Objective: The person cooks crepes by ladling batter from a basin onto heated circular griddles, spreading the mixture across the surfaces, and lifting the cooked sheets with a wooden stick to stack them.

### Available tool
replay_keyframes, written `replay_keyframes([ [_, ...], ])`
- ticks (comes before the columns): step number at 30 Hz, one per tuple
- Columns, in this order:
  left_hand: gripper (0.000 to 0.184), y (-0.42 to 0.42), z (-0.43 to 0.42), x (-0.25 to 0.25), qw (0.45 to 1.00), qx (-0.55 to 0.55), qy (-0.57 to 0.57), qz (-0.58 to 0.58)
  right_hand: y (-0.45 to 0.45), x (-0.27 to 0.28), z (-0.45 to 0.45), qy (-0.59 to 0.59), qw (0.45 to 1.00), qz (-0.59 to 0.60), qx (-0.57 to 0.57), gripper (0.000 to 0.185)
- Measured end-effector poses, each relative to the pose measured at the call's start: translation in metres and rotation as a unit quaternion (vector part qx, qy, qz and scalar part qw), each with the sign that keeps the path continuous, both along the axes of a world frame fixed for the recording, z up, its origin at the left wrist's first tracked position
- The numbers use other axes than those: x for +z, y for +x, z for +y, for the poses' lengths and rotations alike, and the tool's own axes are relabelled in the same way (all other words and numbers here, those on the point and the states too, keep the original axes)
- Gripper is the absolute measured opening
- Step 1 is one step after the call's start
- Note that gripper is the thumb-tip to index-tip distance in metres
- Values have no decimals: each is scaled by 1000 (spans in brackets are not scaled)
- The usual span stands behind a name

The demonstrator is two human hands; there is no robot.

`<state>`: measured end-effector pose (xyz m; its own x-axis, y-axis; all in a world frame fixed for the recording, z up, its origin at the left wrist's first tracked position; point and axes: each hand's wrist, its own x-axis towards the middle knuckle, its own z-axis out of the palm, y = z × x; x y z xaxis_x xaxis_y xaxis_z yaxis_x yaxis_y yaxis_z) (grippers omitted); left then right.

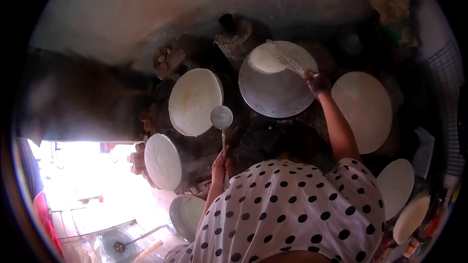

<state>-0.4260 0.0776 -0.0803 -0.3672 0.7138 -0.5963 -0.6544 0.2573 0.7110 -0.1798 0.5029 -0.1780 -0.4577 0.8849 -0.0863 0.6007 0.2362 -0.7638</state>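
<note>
My left hand [219, 166] is closed round the long handle of a ladle [222, 117], its round bowl pointing away from me near the edge of a left-hand griddle. At the upper right, my right hand [318, 84] grips a batter-coated spreader [291, 64], whose far end lies over the large round griddle [277, 98]. White batter [263, 61] covers the upper left part of that griddle, and the rest of its grey surface is bare.
Pale layers coat the round griddles at left [195, 102], lower left [163, 162], right [363, 112] and lower right [396, 188]. A basin of whitish liquid [189, 214] stands by my left arm. A fan [118, 247] is on the bright floor. Brown ridged pieces [138, 159] lie left.
</note>
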Motion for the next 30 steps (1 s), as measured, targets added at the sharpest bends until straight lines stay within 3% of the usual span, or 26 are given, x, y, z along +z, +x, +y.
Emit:
replay_keyframes([
  [3,38,4,3,-1,999,17,-14,-28,-25,14,-13,4,991,-130,-35,39],
  [8,38,2,3,-6,999,23,-16,-36,-34,-29,-11,-23,990,-131,49,38],
  [10,39,-3,2,-15,999,4,24,-27,-18,-72,16,31,989,32,144,42],
  [11,39,-3,4,-15,999,8,25,-25,-8,-46,17,9,996,-32,82,44],
  [12,39,-3,3,-14,999,10,23,-23,-10,-39,20,8,996,-31,85,44],
  [14,39,0,2,-9,1000,12,15,-21,-16,-32,23,-43,996,-56,-45,44],
  [15,39,1,6,-5,999,21,-1,-34,-21,-31,19,32,992,-125,-17,44],
  [16,39,1,8,-3,998,30,-18,-47,-27,-31,13,30,992,-125,-17,44],
  [18,40,-1,6,-8,998,28,-6,-56,-34,-14,-6,-46,994,-88,46,42],
  [20,40,-2,4,-12,997,29,10,-69,-24,-37,2,-57,992,-86,71,41],
  [21,40,0,5,-9,997,30,14,-69,-13,-64,15,98,978,-39,179,42],
  [22,39,1,5,-8,997,31,18,-67,-8,-81,24,249,927,11,281,42],
  [23,39,1,4,-12,997,34,18,-67,0,-44,16,65,986,16,155,38],
  [24,36,0,2,-18,999,25,3,-47,-6,-32,18,61,985,17,158,38],
  [26,34,2,-1,-19,999,19,-17,-28,-20,-26,35,-40,993,-104,-23,37],
  [27,34,6,0,-17,999,23,-33,-29,-23,-37,39,56,990,-128,28,42],
  [28,34,7,0,-16,998,27,-50,-30,-22,-52,37,53,990,-128,31,42],
  [30,35,9,-4,-20,997,36,-33,-56,-20,-1,15,-69,991,-61,94,47],
])
